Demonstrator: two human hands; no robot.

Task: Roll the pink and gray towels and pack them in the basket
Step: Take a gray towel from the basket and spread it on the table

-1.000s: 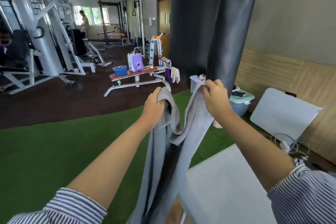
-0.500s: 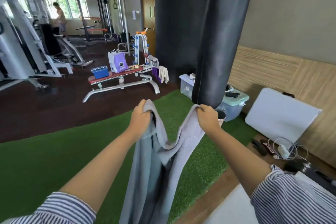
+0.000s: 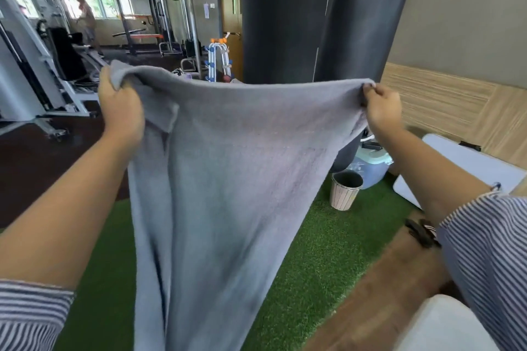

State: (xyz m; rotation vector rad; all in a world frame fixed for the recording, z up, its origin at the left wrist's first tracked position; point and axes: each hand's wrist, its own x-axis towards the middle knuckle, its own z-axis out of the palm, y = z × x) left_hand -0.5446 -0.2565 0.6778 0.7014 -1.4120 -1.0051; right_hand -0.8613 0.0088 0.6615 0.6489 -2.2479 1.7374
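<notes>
A gray towel [image 3: 228, 179] hangs spread out in front of me, its top edge pulled wide at chest height and its lower part dropping out of the frame. My left hand [image 3: 121, 108] grips the bunched top left corner. My right hand [image 3: 380, 107] pinches the top right corner between thumb and fingers. No pink towel and no packing basket show in this view.
A black punching bag [image 3: 362, 17] hangs behind the towel beside a dark pillar [image 3: 279, 17]. A small ribbed bin [image 3: 345, 189] and a lidded plastic tub [image 3: 370, 162] stand on green turf [image 3: 313, 251]. A white tabletop corner [image 3: 445, 325] lies lower right. Gym machines stand at left.
My hands have moved apart and upward, and the towel that hung bunched between them is now stretched flat and wide. The view has shifted right.
</notes>
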